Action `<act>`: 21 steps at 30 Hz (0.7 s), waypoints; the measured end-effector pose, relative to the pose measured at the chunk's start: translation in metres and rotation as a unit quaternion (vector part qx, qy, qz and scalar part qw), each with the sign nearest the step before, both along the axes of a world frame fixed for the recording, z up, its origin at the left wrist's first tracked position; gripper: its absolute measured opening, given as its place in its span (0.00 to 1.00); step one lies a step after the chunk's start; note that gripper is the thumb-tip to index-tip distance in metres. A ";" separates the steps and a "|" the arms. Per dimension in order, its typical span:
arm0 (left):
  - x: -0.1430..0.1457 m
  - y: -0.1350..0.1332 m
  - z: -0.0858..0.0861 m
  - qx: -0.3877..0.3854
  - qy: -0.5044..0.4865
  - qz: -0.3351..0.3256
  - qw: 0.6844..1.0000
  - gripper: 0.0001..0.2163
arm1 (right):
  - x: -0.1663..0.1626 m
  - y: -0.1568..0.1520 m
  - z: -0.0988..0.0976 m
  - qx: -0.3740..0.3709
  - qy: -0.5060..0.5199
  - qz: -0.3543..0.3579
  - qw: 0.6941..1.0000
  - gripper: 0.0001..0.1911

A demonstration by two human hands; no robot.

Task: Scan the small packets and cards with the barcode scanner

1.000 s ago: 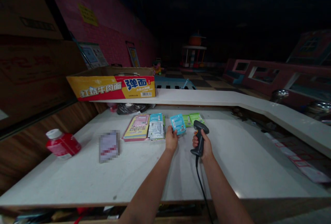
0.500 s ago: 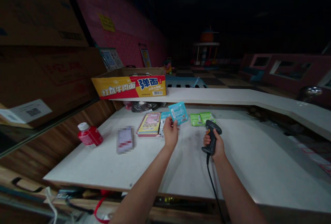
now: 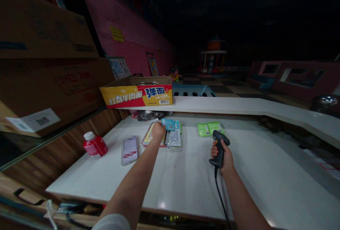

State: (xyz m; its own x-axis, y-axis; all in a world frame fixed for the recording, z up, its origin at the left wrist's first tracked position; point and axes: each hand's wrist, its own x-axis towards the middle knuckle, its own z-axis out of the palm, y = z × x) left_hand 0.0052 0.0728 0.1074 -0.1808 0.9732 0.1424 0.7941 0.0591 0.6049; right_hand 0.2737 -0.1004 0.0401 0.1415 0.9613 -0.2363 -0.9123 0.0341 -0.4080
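Observation:
My left hand is closed at the left edge of a small blue packet, over a yellow and pink booklet. Its fingertips are partly hidden. Just beneath the blue packet lies a stack with a silver-grey packet facing up and a second blue packet behind it. In my right hand is a black corded barcode scanner, held upright by its handle above the table. Two green packets lie side by side beyond the scanner.
A red bottle with a white cap and a blurred-out card-like item stand on the white table at left. A noodle carton sits on the raised ledge. Large cardboard boxes are stacked at far left.
My left hand has moved left and down with the blue packet, from the air to the packet stack beside the booklet. My right hand still holds the scanner. The view has tilted slightly.

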 end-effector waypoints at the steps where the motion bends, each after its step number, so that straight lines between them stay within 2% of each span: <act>1: -0.001 -0.002 0.000 0.003 0.014 0.002 1.000 0.08 | 0.000 0.000 0.001 -0.005 0.000 -0.001 1.000 0.10; 6: -0.005 -0.018 0.004 0.079 0.136 -0.005 0.988 0.12 | 0.000 0.001 0.002 -0.014 0.015 -0.003 1.000 0.08; 10: 0.009 -0.030 0.011 0.156 0.152 -0.037 0.975 0.13 | 0.003 0.004 -0.003 0.007 0.001 0.013 1.000 0.13; 13: 0.037 -0.040 0.012 0.199 0.129 -0.107 0.966 0.12 | 0.004 0.006 -0.007 0.012 0.010 0.010 1.000 0.15; 16: 0.074 -0.052 0.006 0.220 0.100 -0.204 0.949 0.11 | 0.004 0.006 -0.009 0.013 0.024 0.003 1.000 0.15; 19: 0.110 -0.058 -0.010 0.192 0.075 -0.289 0.935 0.10 | 0.004 0.006 -0.008 0.013 0.030 0.001 0.999 0.14; 21: 0.131 -0.058 -0.022 0.145 0.058 -0.298 0.942 0.09 | 0.004 0.007 -0.007 0.015 0.026 0.004 1.000 0.15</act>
State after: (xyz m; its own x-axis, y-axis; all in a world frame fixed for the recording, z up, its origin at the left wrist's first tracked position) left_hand 0.1360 0.0147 0.0858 0.4180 0.8139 0.4035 0.6957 -0.5724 0.4339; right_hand 0.2780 -0.0938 0.0331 0.1230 0.9692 -0.2136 -0.9322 0.0390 -0.3597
